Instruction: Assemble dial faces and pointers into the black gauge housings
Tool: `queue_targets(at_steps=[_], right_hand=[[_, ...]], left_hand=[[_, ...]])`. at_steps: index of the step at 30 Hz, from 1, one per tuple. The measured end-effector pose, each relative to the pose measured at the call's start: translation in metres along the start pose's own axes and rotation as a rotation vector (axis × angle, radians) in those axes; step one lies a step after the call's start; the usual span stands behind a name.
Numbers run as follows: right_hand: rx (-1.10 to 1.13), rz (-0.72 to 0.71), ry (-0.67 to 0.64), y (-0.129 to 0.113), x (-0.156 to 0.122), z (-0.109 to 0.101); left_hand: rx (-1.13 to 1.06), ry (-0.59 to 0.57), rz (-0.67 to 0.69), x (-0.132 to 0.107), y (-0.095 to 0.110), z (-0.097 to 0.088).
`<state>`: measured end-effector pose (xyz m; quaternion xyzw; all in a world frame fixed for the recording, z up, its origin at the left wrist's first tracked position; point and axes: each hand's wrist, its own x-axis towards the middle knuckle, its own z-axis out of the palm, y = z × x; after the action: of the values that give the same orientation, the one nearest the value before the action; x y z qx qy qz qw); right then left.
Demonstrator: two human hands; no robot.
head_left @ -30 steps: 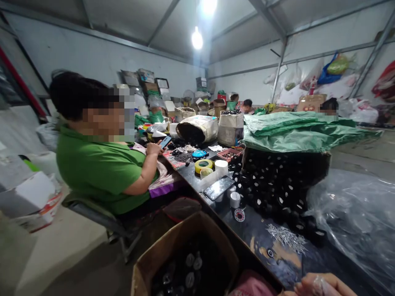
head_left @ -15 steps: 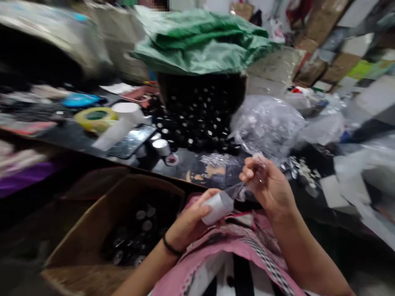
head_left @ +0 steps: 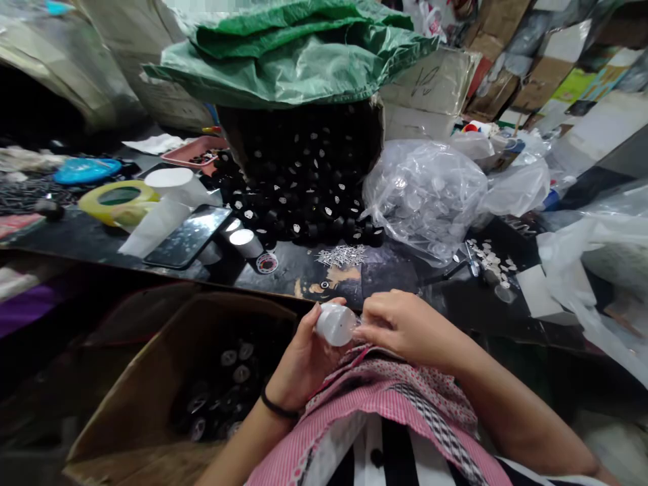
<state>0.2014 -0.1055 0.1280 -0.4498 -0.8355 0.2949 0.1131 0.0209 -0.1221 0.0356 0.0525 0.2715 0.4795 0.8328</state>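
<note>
My left hand (head_left: 310, 351) is closed round a short white cylinder (head_left: 337, 325), whose round end faces up toward me. Against the cylinder's right side, my right hand (head_left: 397, 327) has its fingers bent and pinched together. A bit of crinkled clear plastic film (head_left: 358, 322) shows at those fingertips; the rest of it is hidden by the hand. Both hands are over my pink apron (head_left: 354, 398), just below the table edge. On the table ahead of them lies a small heap of thin silvery pins (head_left: 342, 255).
Black caps (head_left: 304, 202) spill from a box under a green sheet (head_left: 304, 61). Right of it sits a clear bag of discs (head_left: 425, 196). A phone (head_left: 187, 236), yellow tape roll (head_left: 119, 201) and white cylinder (head_left: 246, 243) stand left. A cardboard box (head_left: 126, 378) is below.
My right hand has come down and left to the cylinder, and the film stretched between them no longer shows. The cylinder's end has turned toward me. The view has shifted slightly.
</note>
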Motion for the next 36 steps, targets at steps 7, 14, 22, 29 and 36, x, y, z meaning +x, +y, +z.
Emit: queue_targets(at_steps=[7,14,22,29,36], right_hand=[[0.251,-0.190,0.179,-0.001,-0.004,0.008],[0.258,-0.227,0.245,0.000,-0.007,0.016],[1.075,0.040,0.563,0.010,-0.006,-0.001],[1.298,-0.038,0.455,-0.003,-0.008,-0.007],[1.396,-0.202,0.351,-0.017,-0.018,-0.009]], left_hand=[[-0.052,-0.014,-0.120,0.001,-0.008,0.001],[-0.032,-0.029,-0.108,-0.011,-0.008,0.003],[0.080,-0.363,-0.213,-0.018,-0.002,-0.007],[-0.011,-0.203,-0.281,-0.003,-0.014,-0.020],[0.001,-0.189,-0.339,0.004,-0.023,-0.021]])
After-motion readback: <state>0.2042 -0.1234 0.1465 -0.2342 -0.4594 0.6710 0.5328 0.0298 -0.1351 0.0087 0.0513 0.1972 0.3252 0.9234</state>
